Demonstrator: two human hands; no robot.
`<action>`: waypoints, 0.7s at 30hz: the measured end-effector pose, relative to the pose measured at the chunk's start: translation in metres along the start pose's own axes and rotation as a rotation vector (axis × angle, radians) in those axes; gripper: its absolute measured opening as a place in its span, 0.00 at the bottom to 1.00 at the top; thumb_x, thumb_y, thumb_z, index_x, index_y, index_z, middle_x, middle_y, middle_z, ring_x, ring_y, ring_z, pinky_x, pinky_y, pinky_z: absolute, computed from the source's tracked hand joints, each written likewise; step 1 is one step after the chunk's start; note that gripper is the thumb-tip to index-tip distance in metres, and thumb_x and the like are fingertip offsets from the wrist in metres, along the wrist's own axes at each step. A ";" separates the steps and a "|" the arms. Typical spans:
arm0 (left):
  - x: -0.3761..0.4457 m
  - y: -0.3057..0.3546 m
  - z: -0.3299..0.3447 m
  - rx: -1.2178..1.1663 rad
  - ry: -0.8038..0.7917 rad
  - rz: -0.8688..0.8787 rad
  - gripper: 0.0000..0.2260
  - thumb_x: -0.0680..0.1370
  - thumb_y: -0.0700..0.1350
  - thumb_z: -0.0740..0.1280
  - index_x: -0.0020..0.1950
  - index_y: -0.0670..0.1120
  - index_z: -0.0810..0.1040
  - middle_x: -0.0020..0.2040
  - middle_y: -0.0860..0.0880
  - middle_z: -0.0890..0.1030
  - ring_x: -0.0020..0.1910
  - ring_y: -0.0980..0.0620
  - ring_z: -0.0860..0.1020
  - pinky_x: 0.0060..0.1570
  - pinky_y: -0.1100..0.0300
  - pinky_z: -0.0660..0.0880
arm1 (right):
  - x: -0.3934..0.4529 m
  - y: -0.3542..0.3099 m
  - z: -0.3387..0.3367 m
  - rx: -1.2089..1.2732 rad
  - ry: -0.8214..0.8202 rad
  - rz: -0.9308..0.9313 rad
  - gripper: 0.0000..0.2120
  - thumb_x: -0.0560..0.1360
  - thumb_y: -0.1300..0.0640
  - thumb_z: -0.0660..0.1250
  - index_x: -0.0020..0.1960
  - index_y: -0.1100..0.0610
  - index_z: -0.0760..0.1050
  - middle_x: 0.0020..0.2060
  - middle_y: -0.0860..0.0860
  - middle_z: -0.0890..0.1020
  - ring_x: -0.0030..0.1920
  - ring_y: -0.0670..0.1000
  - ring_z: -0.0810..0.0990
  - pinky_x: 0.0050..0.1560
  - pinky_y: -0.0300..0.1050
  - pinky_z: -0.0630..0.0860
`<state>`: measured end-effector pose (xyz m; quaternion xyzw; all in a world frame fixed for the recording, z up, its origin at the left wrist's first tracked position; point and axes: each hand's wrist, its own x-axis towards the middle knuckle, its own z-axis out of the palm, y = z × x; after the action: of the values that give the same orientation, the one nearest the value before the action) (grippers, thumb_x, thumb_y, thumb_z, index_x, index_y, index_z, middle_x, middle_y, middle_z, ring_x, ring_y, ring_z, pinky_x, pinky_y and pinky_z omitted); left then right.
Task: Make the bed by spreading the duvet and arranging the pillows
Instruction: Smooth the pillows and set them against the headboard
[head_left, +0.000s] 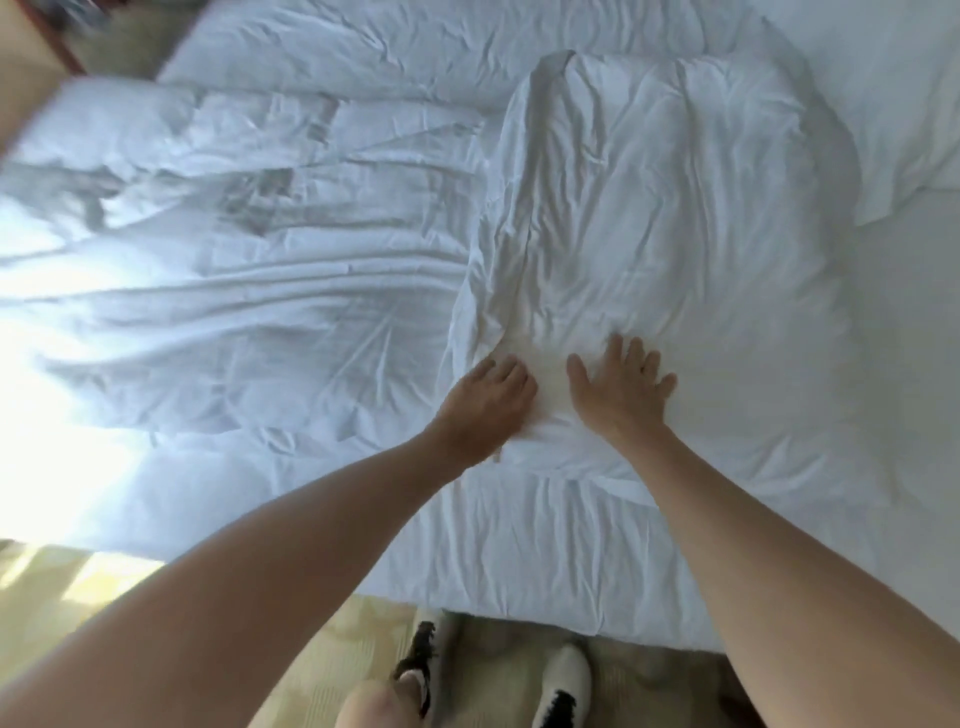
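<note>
Both hands, left hand (488, 395) and right hand (621, 382), are pressing open-fingered on the crumpled white pillow (654, 249) mid-frame; the rumpled white duvet (234, 291) at left is looking unspread.

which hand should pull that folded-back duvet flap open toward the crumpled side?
Left, probably. The left hand rests on the duvet flap at its folded edge, nearest the crumpled side. The right hand lies flat, further inside.

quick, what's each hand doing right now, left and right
Left hand: fingers curled, pressing on the near end of the pillow; a grip cannot be told.
Right hand: open, flat on the pillow.
</note>
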<state>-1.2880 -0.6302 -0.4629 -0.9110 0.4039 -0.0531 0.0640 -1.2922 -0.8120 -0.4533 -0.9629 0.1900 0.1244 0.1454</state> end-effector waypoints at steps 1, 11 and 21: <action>-0.011 -0.010 -0.012 -0.014 0.021 0.036 0.07 0.70 0.39 0.66 0.48 0.42 0.79 0.47 0.43 0.79 0.48 0.44 0.79 0.49 0.53 0.75 | -0.003 -0.014 -0.002 0.032 0.025 -0.046 0.31 0.80 0.39 0.51 0.74 0.59 0.63 0.73 0.59 0.65 0.74 0.62 0.60 0.71 0.69 0.54; -0.137 -0.211 -0.003 -0.049 -0.251 -0.383 0.24 0.81 0.54 0.58 0.74 0.44 0.64 0.76 0.42 0.64 0.75 0.43 0.63 0.69 0.42 0.61 | -0.020 -0.193 0.028 0.200 0.313 -0.432 0.13 0.78 0.51 0.63 0.56 0.59 0.75 0.54 0.55 0.76 0.59 0.57 0.75 0.52 0.51 0.74; -0.370 -0.435 0.080 -0.306 -0.533 -0.764 0.26 0.82 0.61 0.50 0.79 0.57 0.50 0.79 0.58 0.50 0.78 0.49 0.49 0.66 0.35 0.59 | -0.041 -0.460 0.156 -0.062 -0.220 -0.322 0.33 0.75 0.34 0.58 0.75 0.49 0.61 0.76 0.52 0.62 0.77 0.54 0.56 0.75 0.58 0.55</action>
<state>-1.2069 -0.0600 -0.4890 -0.9749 0.0136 0.2221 0.0063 -1.1730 -0.3401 -0.4785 -0.9655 0.0127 0.2096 0.1536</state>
